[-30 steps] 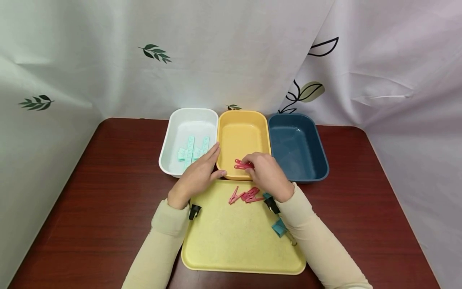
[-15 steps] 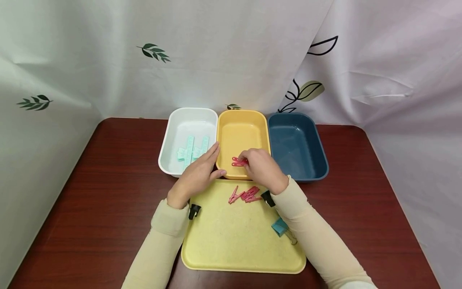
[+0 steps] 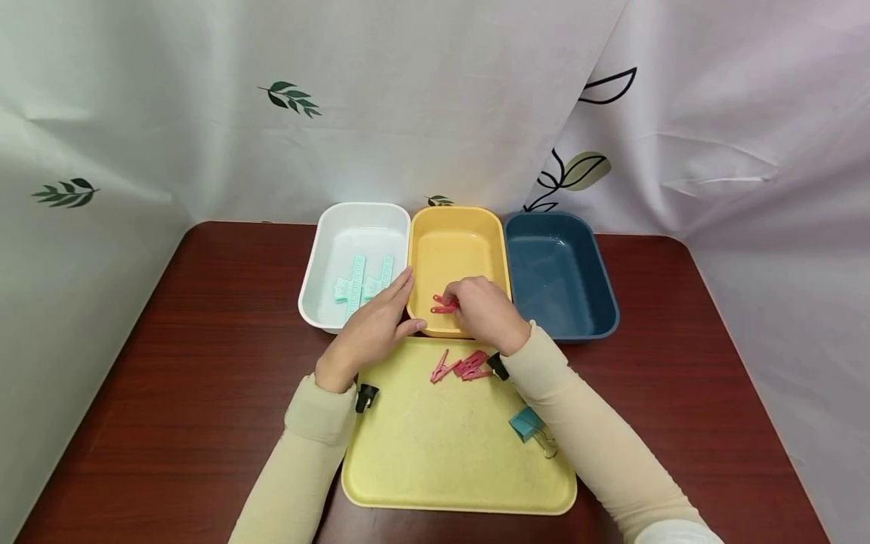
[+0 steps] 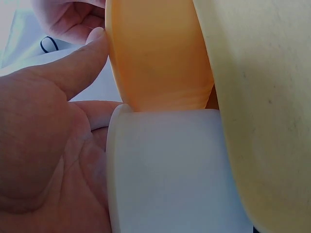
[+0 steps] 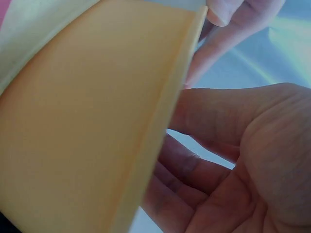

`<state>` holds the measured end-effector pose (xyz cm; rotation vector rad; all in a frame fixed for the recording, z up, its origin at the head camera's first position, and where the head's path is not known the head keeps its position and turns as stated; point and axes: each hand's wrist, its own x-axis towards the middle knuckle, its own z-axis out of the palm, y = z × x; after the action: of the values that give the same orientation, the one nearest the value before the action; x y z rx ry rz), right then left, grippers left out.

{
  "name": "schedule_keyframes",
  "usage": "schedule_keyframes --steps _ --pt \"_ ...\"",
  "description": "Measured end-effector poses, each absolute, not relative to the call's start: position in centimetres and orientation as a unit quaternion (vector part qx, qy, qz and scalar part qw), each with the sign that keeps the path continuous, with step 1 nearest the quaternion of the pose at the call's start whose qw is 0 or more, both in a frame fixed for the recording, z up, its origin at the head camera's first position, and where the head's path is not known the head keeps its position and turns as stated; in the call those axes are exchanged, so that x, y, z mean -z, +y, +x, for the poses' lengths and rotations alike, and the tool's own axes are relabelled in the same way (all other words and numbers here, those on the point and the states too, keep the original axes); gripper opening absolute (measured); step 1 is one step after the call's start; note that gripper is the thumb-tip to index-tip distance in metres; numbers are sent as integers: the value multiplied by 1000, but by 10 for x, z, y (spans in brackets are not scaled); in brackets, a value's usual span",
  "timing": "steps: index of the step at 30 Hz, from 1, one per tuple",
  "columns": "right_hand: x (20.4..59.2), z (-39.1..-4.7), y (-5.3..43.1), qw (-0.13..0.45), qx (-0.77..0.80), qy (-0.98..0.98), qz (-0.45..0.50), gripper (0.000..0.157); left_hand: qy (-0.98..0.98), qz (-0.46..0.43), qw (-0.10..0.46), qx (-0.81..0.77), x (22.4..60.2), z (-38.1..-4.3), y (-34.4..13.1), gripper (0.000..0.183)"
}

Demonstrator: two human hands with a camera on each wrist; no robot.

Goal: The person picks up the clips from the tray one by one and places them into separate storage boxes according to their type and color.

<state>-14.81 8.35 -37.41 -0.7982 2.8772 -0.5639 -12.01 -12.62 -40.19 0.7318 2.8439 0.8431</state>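
Observation:
My right hand [image 3: 485,311] reaches into the yellow bin [image 3: 458,253] and pinches a pink clothespin [image 3: 443,308]; its two prongs stick out to the left of the fingers. In the right wrist view the bin wall hides the fingertips. My left hand [image 3: 372,326] lies with straight fingers over the meeting rims of the white bin [image 3: 363,227] and the yellow one. Its thumb [image 4: 80,68] touches the yellow rim in the left wrist view. Several more pink clothespins [image 3: 470,366] lie on the yellow tray [image 3: 435,446] below the bins.
Mint-green ruler-like clips [image 3: 356,283] lie in the white bin. A dark blue bin [image 3: 557,283] stands at the right. On the tray are a teal binder clip [image 3: 526,425], a black clip [image 3: 498,367] by the right sleeve and another black clip [image 3: 366,397] by the left wrist.
My right hand has moved slightly left and farther into the yellow bin, carrying the pink clothespin. The left hand has stayed in place.

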Motion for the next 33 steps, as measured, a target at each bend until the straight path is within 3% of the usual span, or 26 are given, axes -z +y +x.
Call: schedule_keyframes --steps 21,33 --pt "391 -159 75 116 174 947 -243 8 929 242 42 -275 401 -121 -126 78" --pt "395 -167 75 152 163 948 -229 11 930 240 48 -274 401 -121 -126 78"
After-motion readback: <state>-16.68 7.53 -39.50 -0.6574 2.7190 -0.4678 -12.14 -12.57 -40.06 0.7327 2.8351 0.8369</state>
